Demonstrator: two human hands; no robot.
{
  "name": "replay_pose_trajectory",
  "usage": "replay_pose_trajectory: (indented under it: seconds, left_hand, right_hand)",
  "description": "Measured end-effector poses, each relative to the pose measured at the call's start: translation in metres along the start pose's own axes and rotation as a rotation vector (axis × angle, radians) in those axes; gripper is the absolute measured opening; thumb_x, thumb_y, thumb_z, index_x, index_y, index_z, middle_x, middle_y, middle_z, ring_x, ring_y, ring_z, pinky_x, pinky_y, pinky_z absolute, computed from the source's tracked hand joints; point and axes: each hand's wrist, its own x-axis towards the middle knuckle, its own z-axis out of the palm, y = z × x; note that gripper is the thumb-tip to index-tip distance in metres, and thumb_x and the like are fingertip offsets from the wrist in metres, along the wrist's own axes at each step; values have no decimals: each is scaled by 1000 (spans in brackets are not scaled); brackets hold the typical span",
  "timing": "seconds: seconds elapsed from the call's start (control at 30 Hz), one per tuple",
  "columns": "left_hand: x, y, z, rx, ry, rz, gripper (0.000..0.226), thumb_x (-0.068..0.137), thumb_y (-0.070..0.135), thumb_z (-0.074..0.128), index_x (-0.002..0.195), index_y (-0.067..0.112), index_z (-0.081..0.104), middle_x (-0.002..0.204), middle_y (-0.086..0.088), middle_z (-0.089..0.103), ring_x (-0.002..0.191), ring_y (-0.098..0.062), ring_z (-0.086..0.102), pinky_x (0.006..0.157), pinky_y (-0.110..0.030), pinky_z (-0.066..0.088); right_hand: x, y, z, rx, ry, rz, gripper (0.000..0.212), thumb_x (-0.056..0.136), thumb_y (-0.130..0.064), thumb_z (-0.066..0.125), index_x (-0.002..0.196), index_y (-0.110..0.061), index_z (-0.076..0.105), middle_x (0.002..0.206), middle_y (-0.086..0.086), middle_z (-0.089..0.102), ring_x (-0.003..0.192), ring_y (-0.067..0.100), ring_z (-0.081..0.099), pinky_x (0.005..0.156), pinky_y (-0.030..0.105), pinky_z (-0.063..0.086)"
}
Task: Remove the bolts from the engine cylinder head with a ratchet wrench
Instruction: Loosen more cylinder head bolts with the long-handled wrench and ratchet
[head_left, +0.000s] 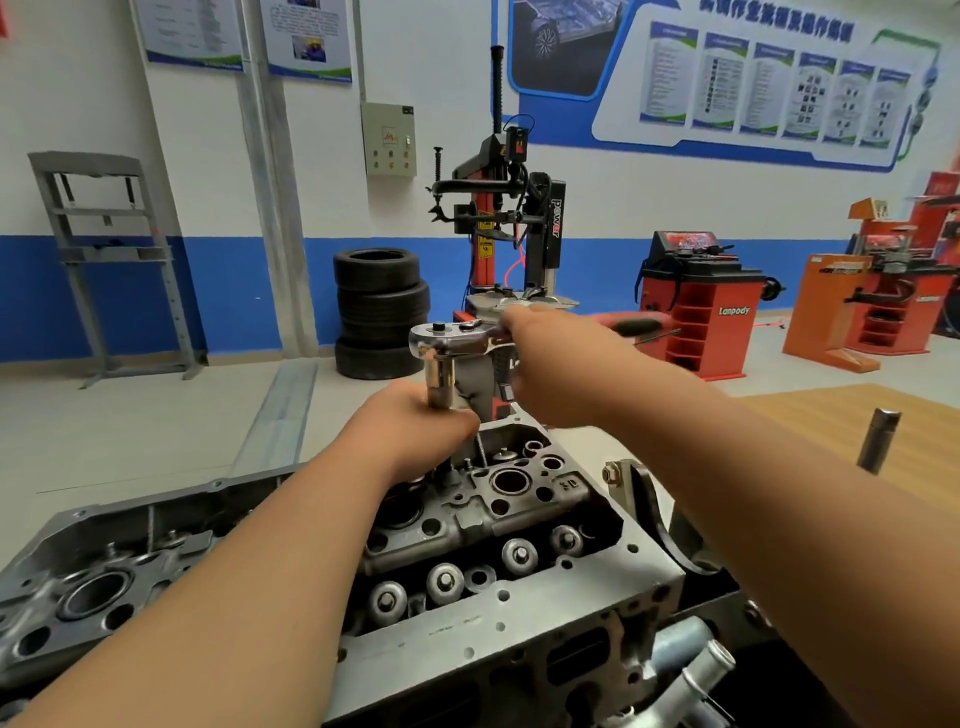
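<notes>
Looking down on the engine cylinder head (524, 499), sitting low and centre and running off toward 1 o'clock. Got the left hand (415, 431) curled tight round the long socket (440, 382) just under the ratchet wrench (449, 338), standing upright over the far end of the head, about 12 o'clock from its middle. Got the right hand (537, 361) wrapped round the wrench handle, sticking out toward 3 o'clock from the socket. Can't see the bolt itself, buried under the left hand. Worth noting both forearms crossing over the head and blocking a good chunk of it, the 9 o'clock side especially. Showing between them: a row of round valve spring caps (445, 582) along the near edge. Spotted a spare socket (879, 440) poking up past the right forearm at 3 o'clock, over the wooden tabletop (831, 415), well apart from both hands. Further back at 12 o'clock, a tyre changer (543, 228), with a stack of tyres (379, 312) just beside it at 9 o'clock and a red wheel balancer (696, 317) off at 3 o'clock. Way out at 10 o'clock, a grey press frame (104, 260) against the wall.
</notes>
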Motion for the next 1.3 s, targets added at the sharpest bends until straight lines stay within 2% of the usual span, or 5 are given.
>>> replay_pose_trajectory:
  seconds: [0.33,0.7,0.87,1.1,1.3]
  left_hand:
    - [4,-3,0,89,108,17,11,73,22,55,64,15,56,60,-3,57,57,-19,52,48,-25,30]
    - [-2,0,2,-63,162,198,27,86,34,60,69,13,63,68,-2,67,69,-20,61,65,-37,49]
    - [-6,6,-11,-254,274,251,35,85,49,60,60,24,64,61,15,65,52,4,54,45,-10,38]
    - [-12,-10,-13,390,-104,103,13,82,53,62,71,44,63,111,6,49,117,-16,36,102,-34,36]
    - [-17,-10,-15,458,-170,94,14,90,47,53,80,43,63,120,12,41,124,-19,25,106,-38,25]
  right_hand:
    - [63,-38,38,583,-56,-398,54,84,4,61,134,-13,49,141,5,49,126,21,49,107,34,36]
    - [56,2,12,-122,203,-255,10,91,-26,52,91,-29,42,94,-6,49,80,18,48,54,28,27]
    - [52,0,-2,-11,353,-117,6,90,-20,49,87,-24,45,75,-4,45,62,15,43,51,28,27]
    - [42,14,-14,-117,224,57,11,87,-6,49,91,-15,44,91,4,42,74,26,53,55,35,39]
    - [37,31,-16,27,139,169,4,88,-13,46,86,-13,49,75,4,51,65,22,52,53,31,40]
